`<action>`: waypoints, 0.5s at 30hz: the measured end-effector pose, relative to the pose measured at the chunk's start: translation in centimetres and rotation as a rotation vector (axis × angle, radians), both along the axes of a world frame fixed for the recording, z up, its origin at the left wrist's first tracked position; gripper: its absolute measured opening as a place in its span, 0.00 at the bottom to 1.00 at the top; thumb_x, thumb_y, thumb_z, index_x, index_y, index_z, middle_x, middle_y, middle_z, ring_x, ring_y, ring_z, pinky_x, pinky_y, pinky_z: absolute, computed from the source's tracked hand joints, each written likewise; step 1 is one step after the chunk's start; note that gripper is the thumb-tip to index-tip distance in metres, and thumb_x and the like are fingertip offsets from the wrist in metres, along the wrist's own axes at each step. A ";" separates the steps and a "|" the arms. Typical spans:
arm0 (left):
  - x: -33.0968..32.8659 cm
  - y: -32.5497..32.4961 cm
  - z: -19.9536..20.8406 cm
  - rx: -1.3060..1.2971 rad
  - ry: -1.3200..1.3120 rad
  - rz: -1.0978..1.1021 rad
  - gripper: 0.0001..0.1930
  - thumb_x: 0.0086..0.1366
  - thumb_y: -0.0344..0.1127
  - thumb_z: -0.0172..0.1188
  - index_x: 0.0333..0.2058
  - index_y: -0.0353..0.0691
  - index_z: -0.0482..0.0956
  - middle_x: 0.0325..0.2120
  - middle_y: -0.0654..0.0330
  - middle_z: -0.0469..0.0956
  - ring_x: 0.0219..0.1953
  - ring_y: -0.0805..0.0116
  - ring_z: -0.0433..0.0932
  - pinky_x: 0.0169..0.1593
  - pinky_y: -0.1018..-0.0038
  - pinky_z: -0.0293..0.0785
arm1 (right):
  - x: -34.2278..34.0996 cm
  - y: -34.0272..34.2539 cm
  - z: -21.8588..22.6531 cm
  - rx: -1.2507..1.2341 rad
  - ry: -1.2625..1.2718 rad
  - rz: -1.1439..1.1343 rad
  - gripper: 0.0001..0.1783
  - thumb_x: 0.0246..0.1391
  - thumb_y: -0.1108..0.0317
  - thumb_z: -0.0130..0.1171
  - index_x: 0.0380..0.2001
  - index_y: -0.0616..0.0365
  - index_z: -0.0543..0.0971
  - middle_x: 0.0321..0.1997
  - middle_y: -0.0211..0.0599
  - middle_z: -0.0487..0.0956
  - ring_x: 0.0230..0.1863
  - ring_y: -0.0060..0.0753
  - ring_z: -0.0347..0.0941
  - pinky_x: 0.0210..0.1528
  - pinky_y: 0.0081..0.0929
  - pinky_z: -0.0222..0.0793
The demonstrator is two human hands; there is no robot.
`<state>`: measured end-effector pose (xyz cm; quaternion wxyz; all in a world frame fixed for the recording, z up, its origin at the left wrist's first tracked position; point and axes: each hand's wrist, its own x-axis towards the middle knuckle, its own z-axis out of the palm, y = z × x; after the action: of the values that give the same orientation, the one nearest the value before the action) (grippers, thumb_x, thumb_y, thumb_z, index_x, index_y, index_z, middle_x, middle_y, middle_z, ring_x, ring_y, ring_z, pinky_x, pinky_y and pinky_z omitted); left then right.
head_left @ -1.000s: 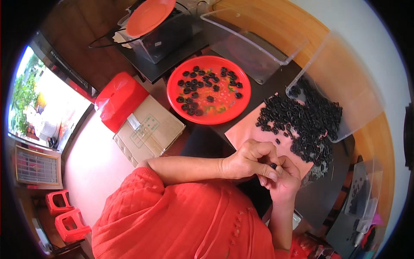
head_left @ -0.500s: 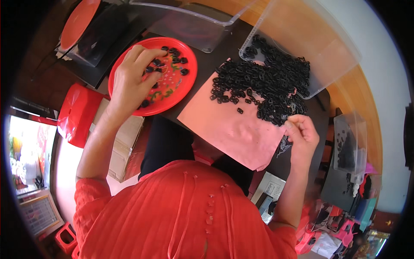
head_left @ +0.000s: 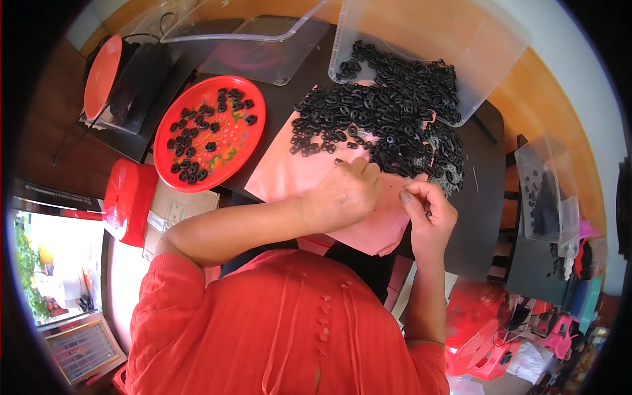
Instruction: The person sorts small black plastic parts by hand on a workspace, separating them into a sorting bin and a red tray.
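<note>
Table (head_left: 479, 224) in a dark finish stretched beneath everything, running out to the right past the work. Next in size came a clear plastic bin (head_left: 484, 49) at the back right, tipped so that its mouth faced the person. A second clear bin (head_left: 245, 37) stood at the back, farther left. Pink sheet (head_left: 280, 172) lay across the near part of the table, partly covered. To its left sat a round red tray (head_left: 261, 125) with a flowered middle. A heap of black pieces (head_left: 388, 118) spilled from the tipped bin's mouth onto the sheet, with grey thread-like strands (head_left: 454, 150) along its right side.

The left hand (head_left: 345, 196) hung knuckles up over the sheet at the heap's near edge, fingers curled under; I could not tell what, if anything, they gripped. The right hand (head_left: 432, 218) was just right of it, thumb and bent forefinger close at their tips, though whether they pinched a piece could not be told. Smallest were the loose black pieces (head_left: 210, 146) scattered over the tray, and one dark piece (head_left: 338, 161) just beside the left hand's knuckles.
</note>
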<state>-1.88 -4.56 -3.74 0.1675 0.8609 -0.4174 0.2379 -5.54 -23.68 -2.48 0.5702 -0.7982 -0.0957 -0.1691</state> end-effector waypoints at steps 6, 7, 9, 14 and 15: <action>0.7 -0.2 0.3 0.063 -0.022 -0.084 0.06 0.46 0.27 0.59 0.23 0.35 0.71 0.23 0.53 0.69 0.26 0.58 0.72 0.31 0.70 0.74 | -0.9 -0.6 0.2 0.056 0.080 0.022 0.05 0.52 0.79 0.62 0.33 0.64 0.78 0.27 0.29 0.77 0.26 0.16 0.69 0.30 0.16 0.65; -0.2 -0.5 0.8 -0.191 0.283 -0.076 0.05 0.49 0.27 0.59 0.23 0.35 0.72 0.22 0.53 0.71 0.25 0.60 0.74 0.28 0.69 0.73 | -1.1 -0.5 0.4 0.019 0.050 0.030 0.04 0.53 0.79 0.62 0.34 0.64 0.78 0.28 0.30 0.77 0.26 0.17 0.69 0.30 0.16 0.66; -2.1 -0.6 1.7 -0.644 0.901 -0.066 0.03 0.58 0.29 0.59 0.27 0.37 0.77 0.19 0.59 0.74 0.22 0.73 0.72 0.25 0.74 0.68 | -1.7 0.5 0.7 0.099 0.062 0.134 0.05 0.54 0.79 0.61 0.36 0.65 0.79 0.31 0.32 0.77 0.29 0.18 0.72 0.32 0.16 0.68; -3.7 -0.7 3.8 -1.033 1.615 0.133 0.04 0.61 0.26 0.60 0.33 0.33 0.79 0.18 0.64 0.72 0.15 0.81 0.64 0.18 0.82 0.55 | -2.1 0.7 -0.3 0.412 0.149 0.262 0.06 0.55 0.79 0.61 0.37 0.66 0.79 0.33 0.32 0.78 0.33 0.18 0.74 0.36 0.15 0.69; -3.8 -0.6 3.9 -1.107 1.694 0.122 0.04 0.61 0.27 0.60 0.33 0.33 0.80 0.18 0.64 0.72 0.15 0.80 0.64 0.18 0.82 0.55 | -2.0 0.6 -0.2 0.428 0.178 0.277 0.05 0.55 0.80 0.61 0.36 0.67 0.79 0.33 0.31 0.78 0.34 0.17 0.74 0.37 0.15 0.69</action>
<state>-5.68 -5.15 0.12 0.7714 0.5676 0.0524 -0.2827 -7.58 -23.06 -2.66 0.7500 -0.6503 -0.1158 -0.0350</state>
